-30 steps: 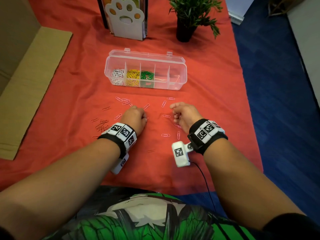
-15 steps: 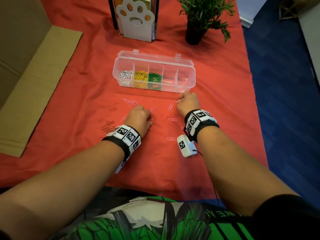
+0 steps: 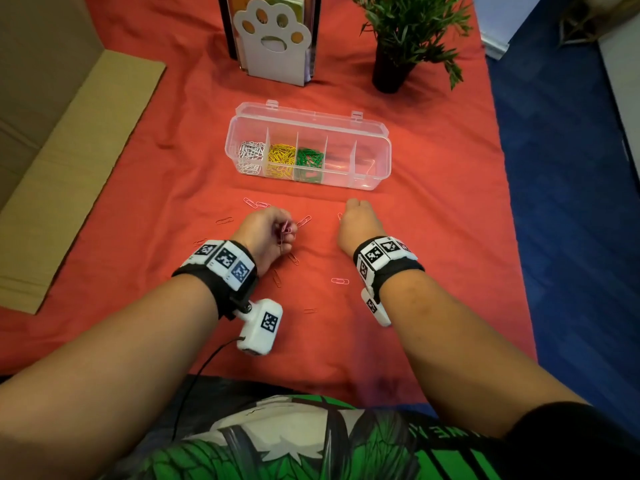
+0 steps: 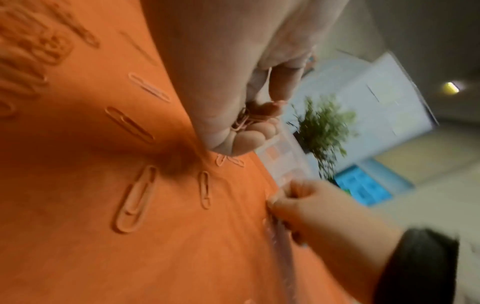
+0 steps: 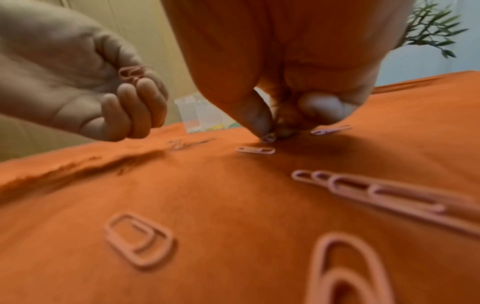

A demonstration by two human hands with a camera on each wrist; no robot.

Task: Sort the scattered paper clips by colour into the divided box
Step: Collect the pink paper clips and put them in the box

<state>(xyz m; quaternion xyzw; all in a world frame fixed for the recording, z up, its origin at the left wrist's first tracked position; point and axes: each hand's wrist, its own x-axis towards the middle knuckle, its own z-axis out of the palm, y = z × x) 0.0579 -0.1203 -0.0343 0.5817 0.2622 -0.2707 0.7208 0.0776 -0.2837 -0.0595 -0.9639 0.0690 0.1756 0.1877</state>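
— Hands first: what is each one doing?

— Left hand (image 3: 265, 233) is turned palm-up just above the red cloth (image 3: 433, 237), fingers curled round a small bunch of pink clips (image 3: 285, 229); the right wrist view shows that bunch (image 5: 131, 72) tucked between curled fingers and palm. Right hand (image 3: 356, 221) is down on the cloth in front of the box, thumb and forefinger tips pressed together on a single pink clip (image 5: 269, 137) that lies on the cloth.

— And the box?

— Divided box (image 3: 377, 168) sits further out on the cloth with its clear lid open and tipped back. From its left end: white clips (image 3: 250, 156) in the first compartment, yellow clips (image 3: 282, 161) in the second, green clips (image 3: 310, 161) in the third. The two compartments to the right look see-through; I cannot tell whether anything lies in them.

— What is loose on the cloth?

— Scattered pink clips — one (image 3: 304, 221) just beside the left hand's fingers, a pair (image 3: 254, 203) beyond that hand, one (image 3: 340, 280) between the two wrists, and several darker ones to the left of the left wrist, too small to make out.

— Anything else on the table?

— Paw-shaped white holder (image 3: 273, 46) and a potted plant (image 3: 405, 39) stand behind the box, well apart from the hands; a cardboard sheet (image 3: 69, 161) lies at the cloth's left edge.
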